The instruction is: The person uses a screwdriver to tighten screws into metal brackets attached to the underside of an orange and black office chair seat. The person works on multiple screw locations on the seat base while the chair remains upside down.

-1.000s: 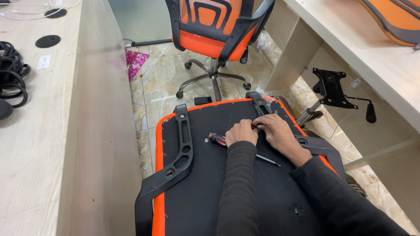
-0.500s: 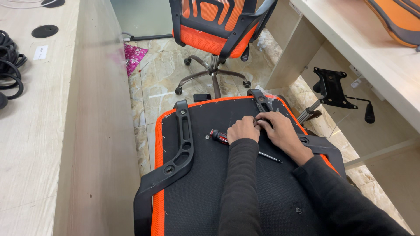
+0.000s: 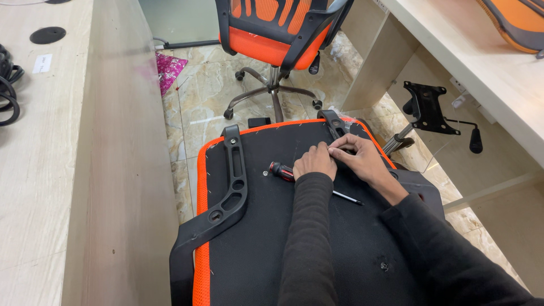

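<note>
An upturned chair seat (image 3: 272, 249), black underneath with an orange edge, lies in front of me. My left hand (image 3: 314, 162) rests on it with curled fingers. My right hand (image 3: 358, 157) meets it fingertip to fingertip near the seat's far edge; whatever is pinched between them is too small to make out. A screwdriver with a black-and-red handle (image 3: 281, 170) lies on the seat, its shaft running under my left forearm. A black armrest bracket (image 3: 231, 184) is on the seat's left side, and a second bracket (image 3: 334, 122) is at the far right. A small screw (image 3: 265, 173) lies by the handle.
An orange-and-black office chair (image 3: 277, 39) stands on the marble floor beyond the seat. A light wooden desk (image 3: 51, 170) runs along the left with black cables (image 3: 7, 90). On the right are a white desk (image 3: 481, 62), a black chair mechanism plate (image 3: 428, 107) and a pink wrapper (image 3: 170, 67).
Both hands have stayed together and shifted slightly toward the seat's far edge. The screwdriver has not moved.
</note>
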